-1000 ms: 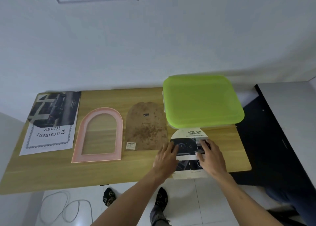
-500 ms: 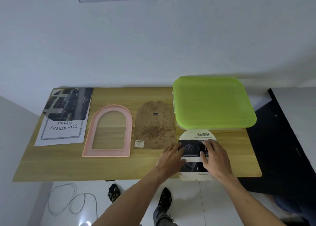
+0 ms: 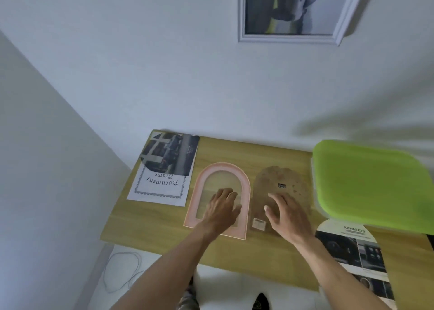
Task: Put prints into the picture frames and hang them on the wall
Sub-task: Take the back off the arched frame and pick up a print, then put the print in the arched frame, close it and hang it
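While both hands hover, arched pink frame (image 3: 220, 180) lies beside speckled fibreboard backing (image 3: 281, 183)

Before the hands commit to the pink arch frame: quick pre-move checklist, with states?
1. Pink arch frame lies flat on the table, its opening unfilled: ok.
2. Left hand over the frame opening, fingers spread, gripping nothing: ok.
3. Right hand over the brown backing board, fingers relaxed: ok.
4. Arch-cut print lies on the table, free of both hands: ok.
5. Whether either hand touches what lies under it: cannot tell.
6. Wall hook for this frame: cannot tell.
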Demonstrator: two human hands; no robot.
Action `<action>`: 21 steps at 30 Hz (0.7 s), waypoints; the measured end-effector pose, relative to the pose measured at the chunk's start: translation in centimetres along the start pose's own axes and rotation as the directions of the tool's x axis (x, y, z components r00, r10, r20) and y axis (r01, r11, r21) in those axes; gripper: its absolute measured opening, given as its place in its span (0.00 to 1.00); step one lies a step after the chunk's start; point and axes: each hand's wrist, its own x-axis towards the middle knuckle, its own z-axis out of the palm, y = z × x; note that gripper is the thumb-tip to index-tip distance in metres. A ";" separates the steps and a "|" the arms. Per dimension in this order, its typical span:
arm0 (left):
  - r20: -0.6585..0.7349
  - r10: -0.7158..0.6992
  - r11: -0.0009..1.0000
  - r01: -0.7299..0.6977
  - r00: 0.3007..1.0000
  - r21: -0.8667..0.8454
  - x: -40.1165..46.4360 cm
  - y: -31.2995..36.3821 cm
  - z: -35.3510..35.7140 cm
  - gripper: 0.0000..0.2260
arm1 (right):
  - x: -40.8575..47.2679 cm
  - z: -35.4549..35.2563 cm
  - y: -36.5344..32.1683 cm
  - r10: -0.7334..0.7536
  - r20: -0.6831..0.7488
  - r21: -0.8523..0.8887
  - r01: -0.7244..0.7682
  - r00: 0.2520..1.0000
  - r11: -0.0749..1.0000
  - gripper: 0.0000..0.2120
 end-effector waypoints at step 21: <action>0.127 -0.218 0.966 0.195 0.968 0.168 2.2 -28.6 -8.9 0.28 | 17.5 12.2 -25.2 -0.176 0.371 -0.126 0.238 0.912 0.963 0.28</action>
